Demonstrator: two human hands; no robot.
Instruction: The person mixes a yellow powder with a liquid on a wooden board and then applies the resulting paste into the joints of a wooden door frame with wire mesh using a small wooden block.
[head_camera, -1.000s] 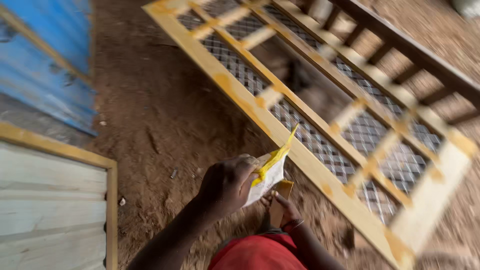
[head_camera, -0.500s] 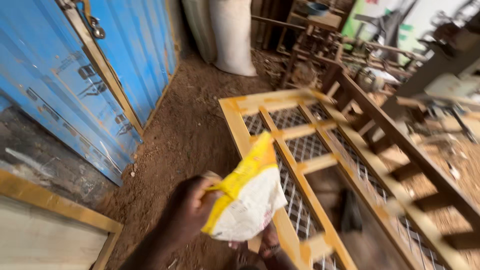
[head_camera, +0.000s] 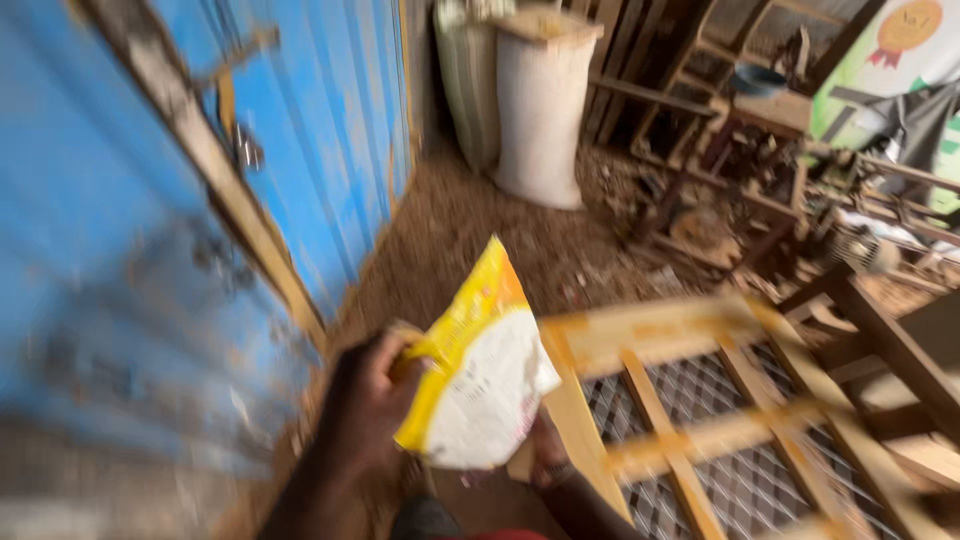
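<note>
My left hand (head_camera: 365, 405) is closed on a yellow-and-white packet (head_camera: 478, 385), holding it up over the dirt floor (head_camera: 480, 235) beside the wooden mesh frame (head_camera: 700, 430). My right hand (head_camera: 547, 455) sits under the packet — whether it grips, I cannot tell (blurred). The frame already carries yellow patches; the packet looks partly full.

Blue corrugated metal wall (head_camera: 150, 250) fills left of frame. White sack (head_camera: 542, 110) upright top centre. Wooden frame with wire mesh (head_camera: 700, 420) lower right. Dark wooden furniture clutter (head_camera: 760, 170) upper right, blurred.
</note>
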